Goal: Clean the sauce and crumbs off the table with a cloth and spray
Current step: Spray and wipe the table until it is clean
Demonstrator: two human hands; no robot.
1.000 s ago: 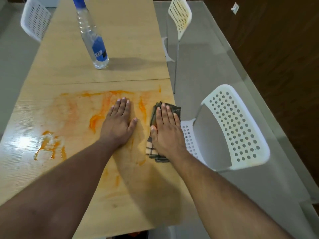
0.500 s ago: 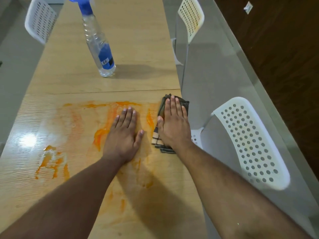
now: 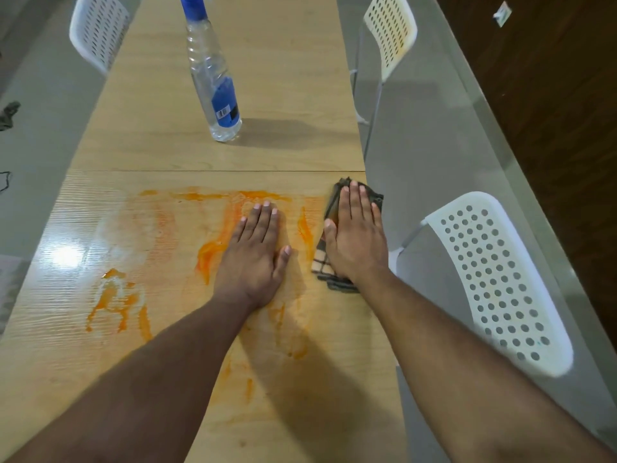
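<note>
I see two bare forearms, no sleeves; the left hand (image 3: pixel 255 259) and right hand (image 3: pixel 359 243) wear no gloves or rings.

Three white perforated chairs (image 3: pixel 497 282) (image 3: pixel 390 31) (image 3: pixel 96 28) stand beside the wooden surface.

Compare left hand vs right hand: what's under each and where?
The left hand presses flat on bare, sauce-smeared table; the right hand presses flat on a folded checked cloth. The left sits mid-table among the orange sauce smears; the right sits at the table's right edge. Both have straight fingers, palms down.
</note>
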